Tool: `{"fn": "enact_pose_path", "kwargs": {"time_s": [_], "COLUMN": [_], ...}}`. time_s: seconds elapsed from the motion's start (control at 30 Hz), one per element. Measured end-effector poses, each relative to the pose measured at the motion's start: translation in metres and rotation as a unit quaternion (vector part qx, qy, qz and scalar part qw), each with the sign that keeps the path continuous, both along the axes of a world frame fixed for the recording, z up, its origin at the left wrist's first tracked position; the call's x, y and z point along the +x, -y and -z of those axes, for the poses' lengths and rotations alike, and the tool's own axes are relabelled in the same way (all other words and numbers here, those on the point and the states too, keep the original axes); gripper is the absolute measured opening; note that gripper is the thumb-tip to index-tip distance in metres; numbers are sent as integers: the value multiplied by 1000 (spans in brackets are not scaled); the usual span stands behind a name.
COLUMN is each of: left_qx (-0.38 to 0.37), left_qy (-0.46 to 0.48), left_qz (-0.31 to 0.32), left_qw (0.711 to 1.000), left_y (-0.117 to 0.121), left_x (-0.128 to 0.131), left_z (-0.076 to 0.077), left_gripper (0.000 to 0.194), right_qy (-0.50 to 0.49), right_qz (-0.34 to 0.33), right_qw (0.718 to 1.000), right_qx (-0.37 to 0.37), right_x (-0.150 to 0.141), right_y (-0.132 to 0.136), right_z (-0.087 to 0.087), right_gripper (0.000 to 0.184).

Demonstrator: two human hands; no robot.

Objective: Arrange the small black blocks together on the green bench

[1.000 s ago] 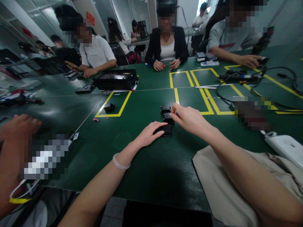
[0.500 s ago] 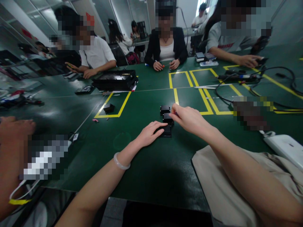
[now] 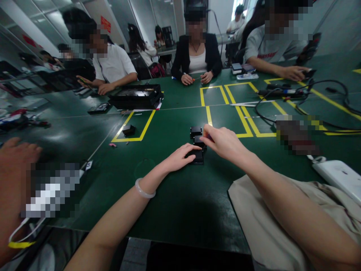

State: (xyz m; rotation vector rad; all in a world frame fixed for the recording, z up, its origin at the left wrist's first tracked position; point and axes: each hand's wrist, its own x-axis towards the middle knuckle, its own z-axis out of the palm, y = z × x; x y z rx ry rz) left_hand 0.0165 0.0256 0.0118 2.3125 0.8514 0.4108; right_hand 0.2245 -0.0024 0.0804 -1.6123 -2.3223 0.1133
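Three small black box-shaped pieces stand in a row on the green table: a far block (image 3: 195,131), a middle block (image 3: 197,140) and a near block (image 3: 199,157). My left hand (image 3: 181,156) steadies the near block, its fingers over the top and the thumb along the front side. With fingers curled into a pinch, my right hand (image 3: 221,141) is just right of the middle block and covers part of it. Whatever lies between the right fingertips is hidden.
A black open tray (image 3: 135,98) stands at the back left, and a small black piece (image 3: 129,130) lies inside yellow tape. Beige cloth (image 3: 254,210), a white power bank (image 3: 338,175) and black cables (image 3: 261,113) are on the right. Another person's hand (image 3: 19,156) rests at left.
The view has shifted slightly. Both hands stay at the black blocks, with only small finger movements; the blocks keep their row.
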Motion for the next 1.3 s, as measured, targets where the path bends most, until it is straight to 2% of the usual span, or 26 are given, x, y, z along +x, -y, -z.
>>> {"fn": "enact_pose_path", "kwargs": {"time_s": [0.17, 0.33, 0.67, 0.9, 1.1, 1.3], "left_qx": [-69, -93, -88, -72, -93, -79], "left_qy": [28, 36, 37, 57, 85, 75], "left_qz": [-12, -23, -38, -41, -48, -57], "left_qw": [997, 995, 995, 995, 991, 992], "left_y": [-4, -6, -4, -1, 1, 2], "left_x": [5, 9, 9, 6, 6, 6], "left_z": [7, 10, 13, 19, 19, 19], "left_gripper": [40, 42, 43, 40, 38, 35], "right_qy": [17, 43, 9, 61, 18, 41], "right_qz": [-1, -3, -24, -3, -13, -4], "right_qw": [1000, 999, 1000, 998, 1000, 999], "right_qx": [6, 8, 5, 5, -3, -5], "right_x": [0, -2, 0, -2, -2, -3], "right_y": [-2, 0, 4, 2, 4, 2], "right_z": [1, 0, -2, -2, -3, -3], "right_gripper": [19, 23, 18, 23, 19, 23]}}
